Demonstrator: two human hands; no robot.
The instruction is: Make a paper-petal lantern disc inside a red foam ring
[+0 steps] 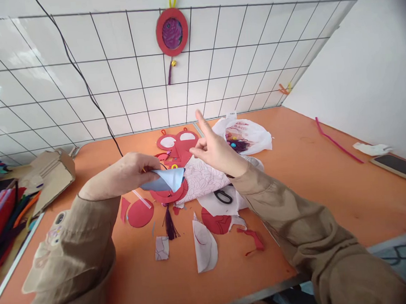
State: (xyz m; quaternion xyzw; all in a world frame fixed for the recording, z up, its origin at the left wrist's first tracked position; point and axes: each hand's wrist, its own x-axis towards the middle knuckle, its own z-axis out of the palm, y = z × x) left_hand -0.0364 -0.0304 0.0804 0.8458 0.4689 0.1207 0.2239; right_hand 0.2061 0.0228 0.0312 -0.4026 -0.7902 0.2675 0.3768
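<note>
My left hand (134,168) pinches a folded blue sheet (168,179), pale on its turned-up corner, between thumb and fingers. Under that sheet lies a red ring-shaped ornament (181,194) with a dark purple tassel (170,223). My right hand (216,152) hovers above the table's middle, index finger stretched out and thumb apart; nothing shows in it. Below it is a patterned white sheet (205,177) with line drawings. Black scissor handles (223,196) stick out beside white paper. Red cut-out rings (187,137) with white centres lie farther back.
Red and white scraps, including a red disc (141,213) and a white cut piece (205,247), lie on the orange table (315,172). A white plastic bag (257,132) stands behind. A finished round ornament (172,31) hangs on the tiled wall. Cardboard (57,176) sits left; a phone (402,168) right.
</note>
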